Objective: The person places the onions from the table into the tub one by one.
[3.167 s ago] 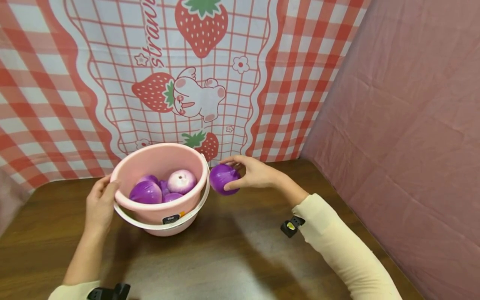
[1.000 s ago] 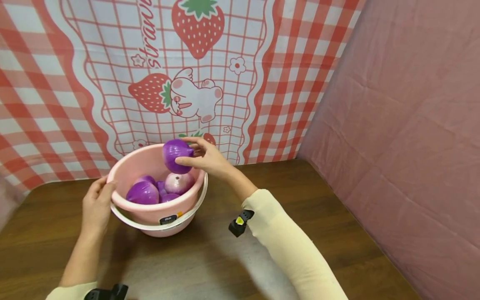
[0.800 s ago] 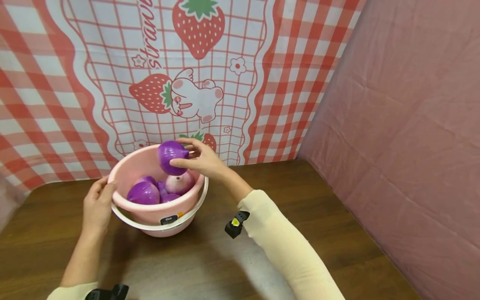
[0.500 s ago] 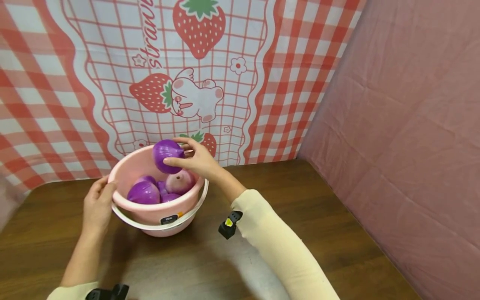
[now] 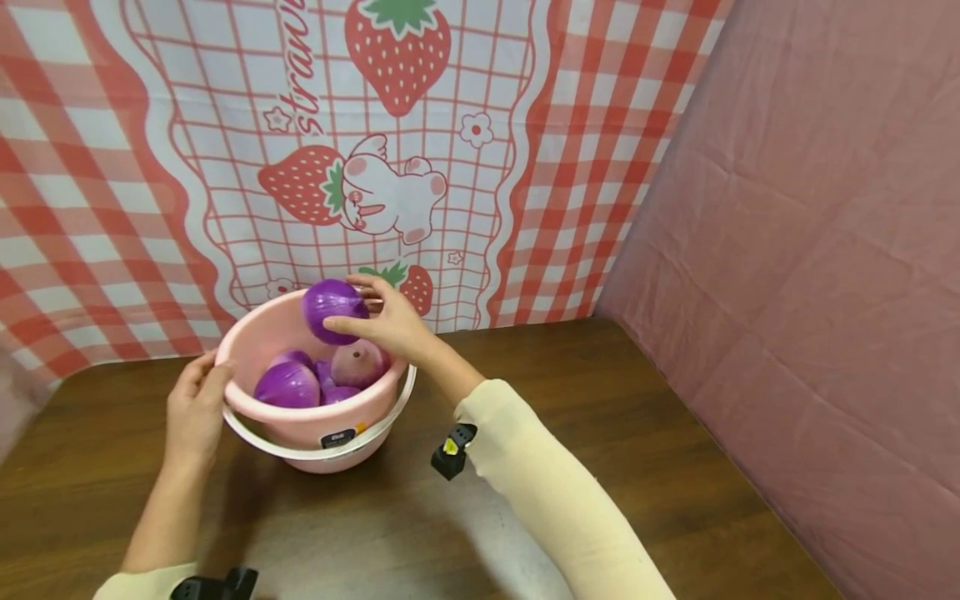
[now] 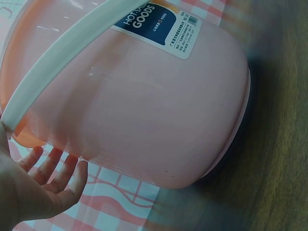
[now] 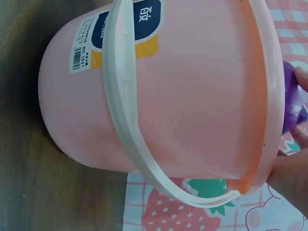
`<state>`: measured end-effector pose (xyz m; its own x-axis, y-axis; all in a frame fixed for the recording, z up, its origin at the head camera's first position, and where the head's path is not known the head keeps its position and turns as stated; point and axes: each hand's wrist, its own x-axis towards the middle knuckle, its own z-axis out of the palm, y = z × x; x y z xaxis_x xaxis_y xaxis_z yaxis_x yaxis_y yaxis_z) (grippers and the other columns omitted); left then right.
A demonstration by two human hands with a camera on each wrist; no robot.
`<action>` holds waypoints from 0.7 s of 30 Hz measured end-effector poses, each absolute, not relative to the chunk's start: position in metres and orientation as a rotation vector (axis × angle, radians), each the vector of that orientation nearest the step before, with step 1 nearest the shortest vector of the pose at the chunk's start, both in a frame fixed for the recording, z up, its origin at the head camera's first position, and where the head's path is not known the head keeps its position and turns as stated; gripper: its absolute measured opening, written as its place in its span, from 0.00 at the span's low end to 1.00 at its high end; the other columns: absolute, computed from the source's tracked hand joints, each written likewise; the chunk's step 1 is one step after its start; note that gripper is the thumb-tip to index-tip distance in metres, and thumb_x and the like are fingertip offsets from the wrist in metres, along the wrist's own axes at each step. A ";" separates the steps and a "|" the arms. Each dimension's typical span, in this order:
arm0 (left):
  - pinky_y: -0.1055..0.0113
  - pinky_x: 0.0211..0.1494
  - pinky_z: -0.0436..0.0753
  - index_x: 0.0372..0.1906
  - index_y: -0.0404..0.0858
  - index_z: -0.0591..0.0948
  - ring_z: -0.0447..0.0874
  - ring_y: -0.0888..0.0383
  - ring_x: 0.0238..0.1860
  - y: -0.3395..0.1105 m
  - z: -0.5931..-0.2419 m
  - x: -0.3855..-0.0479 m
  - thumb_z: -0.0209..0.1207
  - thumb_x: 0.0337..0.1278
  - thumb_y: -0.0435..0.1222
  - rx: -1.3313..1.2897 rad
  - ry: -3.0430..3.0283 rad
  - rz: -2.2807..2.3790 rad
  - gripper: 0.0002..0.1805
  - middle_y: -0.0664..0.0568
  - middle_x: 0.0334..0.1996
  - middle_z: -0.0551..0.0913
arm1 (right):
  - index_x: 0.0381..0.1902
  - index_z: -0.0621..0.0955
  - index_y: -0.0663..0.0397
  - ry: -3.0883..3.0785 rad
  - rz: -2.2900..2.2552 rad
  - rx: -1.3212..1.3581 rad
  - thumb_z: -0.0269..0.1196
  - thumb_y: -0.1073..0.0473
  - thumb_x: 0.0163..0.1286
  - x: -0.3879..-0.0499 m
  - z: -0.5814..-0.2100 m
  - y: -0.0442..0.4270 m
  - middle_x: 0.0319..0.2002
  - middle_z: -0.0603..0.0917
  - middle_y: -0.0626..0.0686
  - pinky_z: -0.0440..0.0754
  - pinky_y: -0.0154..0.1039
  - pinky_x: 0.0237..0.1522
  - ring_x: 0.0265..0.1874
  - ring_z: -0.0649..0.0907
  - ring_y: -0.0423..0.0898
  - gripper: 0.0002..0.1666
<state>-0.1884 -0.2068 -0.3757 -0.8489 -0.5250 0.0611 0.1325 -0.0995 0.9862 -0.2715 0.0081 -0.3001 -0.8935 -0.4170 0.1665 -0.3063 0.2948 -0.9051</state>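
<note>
A pink plastic bucket [image 5: 292,432] stands on the table, its white handle [image 5: 315,455] hanging down at the front. My left hand [image 5: 193,417] grips the left rim, thumb on top; in the left wrist view its fingers [image 6: 62,175] lie along the outside wall. Inside sit several onions: a purple onion [image 5: 288,385] at the left, a paler onion [image 5: 358,364] at the right, others partly hidden. With thumb and fingers, my right hand [image 5: 393,323] holds another purple onion [image 5: 330,310] over the opening. In the right wrist view the rim partly covers this held onion [image 7: 291,98].
The brown wooden table [image 5: 555,392] stretches right and in front of the bucket. A red-and-white checked cloth [image 5: 585,167] with strawberries hangs behind, and a pink cloth wall [image 5: 810,250] stands to the right.
My right hand has carried the onion from beside the bucket's right side to above its opening, then slightly further left. The left hand keeps its grip on the rim.
</note>
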 end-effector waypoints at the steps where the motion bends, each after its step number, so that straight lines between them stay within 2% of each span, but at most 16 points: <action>1: 0.86 0.34 0.73 0.36 0.55 0.77 0.75 0.74 0.30 -0.207 -0.376 -0.188 0.54 0.60 0.35 0.430 -1.736 -1.999 0.08 0.71 0.27 0.79 | 0.65 0.67 0.42 2.435 -1.688 -0.678 0.70 0.52 0.54 -0.272 -0.300 0.008 0.60 0.72 0.53 0.74 0.37 0.57 0.58 0.74 0.46 0.41; 7: 0.86 0.34 0.73 0.36 0.55 0.77 0.75 0.74 0.30 -0.207 -0.375 -0.189 0.54 0.60 0.36 0.439 -1.744 -1.994 0.08 0.70 0.27 0.78 | 0.64 0.69 0.45 2.429 -1.749 -0.689 0.68 0.53 0.58 -0.272 -0.302 0.010 0.62 0.72 0.58 0.73 0.39 0.60 0.61 0.73 0.51 0.36; 11: 0.86 0.34 0.73 0.36 0.55 0.77 0.75 0.74 0.30 -0.208 -0.375 -0.189 0.54 0.60 0.36 0.441 -1.753 -1.987 0.08 0.70 0.27 0.78 | 0.60 0.72 0.52 2.448 -1.827 -0.747 0.65 0.56 0.62 -0.273 -0.303 0.012 0.59 0.75 0.60 0.75 0.35 0.58 0.58 0.76 0.53 0.29; 16: 0.86 0.34 0.73 0.36 0.56 0.77 0.75 0.74 0.30 -0.208 -0.375 -0.190 0.54 0.60 0.37 0.456 -1.768 -1.974 0.07 0.71 0.27 0.78 | 0.55 0.76 0.56 2.515 -1.916 -0.773 0.62 0.58 0.63 -0.276 -0.304 0.022 0.55 0.77 0.59 0.77 0.33 0.53 0.52 0.79 0.52 0.22; 19: 0.86 0.35 0.73 0.36 0.56 0.77 0.75 0.74 0.31 -0.208 -0.376 -0.189 0.54 0.60 0.37 0.464 -1.764 -1.979 0.07 0.72 0.27 0.78 | 0.54 0.77 0.55 2.649 -1.866 -0.765 0.61 0.57 0.63 -0.275 -0.302 0.034 0.52 0.77 0.58 0.78 0.35 0.49 0.49 0.79 0.50 0.21; 21: 0.87 0.35 0.73 0.36 0.56 0.77 0.75 0.74 0.31 -0.208 -0.376 -0.189 0.55 0.59 0.37 0.467 -1.754 -1.985 0.07 0.72 0.27 0.78 | 0.55 0.76 0.53 2.773 -1.791 -0.744 0.62 0.55 0.63 -0.275 -0.302 0.043 0.52 0.76 0.57 0.77 0.39 0.52 0.50 0.77 0.49 0.22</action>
